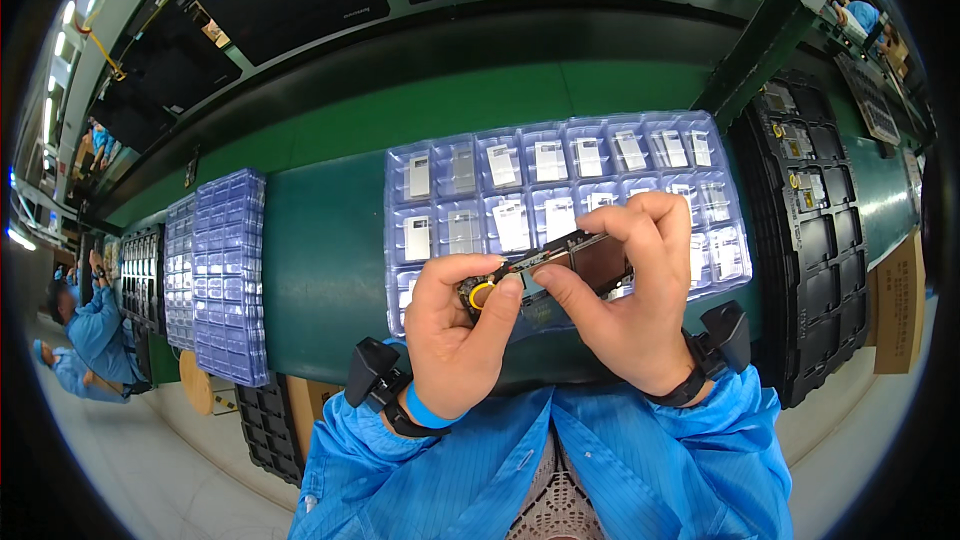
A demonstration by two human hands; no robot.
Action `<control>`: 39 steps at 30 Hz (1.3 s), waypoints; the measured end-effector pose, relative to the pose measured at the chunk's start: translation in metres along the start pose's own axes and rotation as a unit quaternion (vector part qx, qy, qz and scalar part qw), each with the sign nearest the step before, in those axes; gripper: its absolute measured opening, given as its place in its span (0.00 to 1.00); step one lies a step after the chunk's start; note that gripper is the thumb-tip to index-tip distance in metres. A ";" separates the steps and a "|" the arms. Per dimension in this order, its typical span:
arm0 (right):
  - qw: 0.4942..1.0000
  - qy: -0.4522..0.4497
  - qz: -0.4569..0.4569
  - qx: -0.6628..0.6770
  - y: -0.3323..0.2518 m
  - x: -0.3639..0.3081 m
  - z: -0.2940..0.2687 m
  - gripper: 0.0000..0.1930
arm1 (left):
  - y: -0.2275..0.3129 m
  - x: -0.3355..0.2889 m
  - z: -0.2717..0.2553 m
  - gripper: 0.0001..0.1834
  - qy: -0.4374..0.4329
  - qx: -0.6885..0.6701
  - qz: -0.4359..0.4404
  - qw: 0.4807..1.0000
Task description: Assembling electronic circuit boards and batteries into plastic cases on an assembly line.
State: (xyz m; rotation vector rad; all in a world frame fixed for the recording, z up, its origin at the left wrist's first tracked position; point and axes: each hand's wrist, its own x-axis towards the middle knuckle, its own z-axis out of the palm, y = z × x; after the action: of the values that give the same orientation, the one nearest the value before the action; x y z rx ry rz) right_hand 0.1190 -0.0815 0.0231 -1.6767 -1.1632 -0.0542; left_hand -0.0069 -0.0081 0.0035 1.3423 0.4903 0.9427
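I see left hand (455,330) and right hand (638,305) pinching the electronic assembly (600,266) at opposite ends — likely for steadiness — clear tray (393,225) beyond, toward twelve o'clock.

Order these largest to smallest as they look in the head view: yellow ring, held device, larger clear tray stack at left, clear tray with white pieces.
1. Clear tray with white pieces
2. Larger clear tray stack
3. Held device, partly covered
4. Yellow ring

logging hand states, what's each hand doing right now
Left hand: closed, pinching the circuit-board assembly near its yellow ring.
Right hand: closed, gripping the same assembly with thumb and fingers.
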 end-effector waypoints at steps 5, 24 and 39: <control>0.999 -0.034 0.016 0.013 0.003 0.012 -0.008 0.19 | 0.004 0.002 -0.001 0.11 -0.005 0.002 -0.031 0.999; 0.943 -0.142 0.170 0.247 0.013 0.009 -0.008 0.11 | 0.009 0.008 -0.003 0.13 -0.029 0.013 -0.082 0.996; 0.950 -0.163 0.170 0.206 0.018 0.010 -0.008 0.13 | 0.002 0.012 -0.003 0.15 -0.040 0.005 -0.092 0.995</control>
State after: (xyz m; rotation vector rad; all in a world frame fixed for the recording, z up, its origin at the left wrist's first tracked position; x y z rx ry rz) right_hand 0.1411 -0.0803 0.0194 -1.5131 -1.0172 0.6631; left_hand -0.0029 0.0037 0.0070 1.3146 0.5470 0.7340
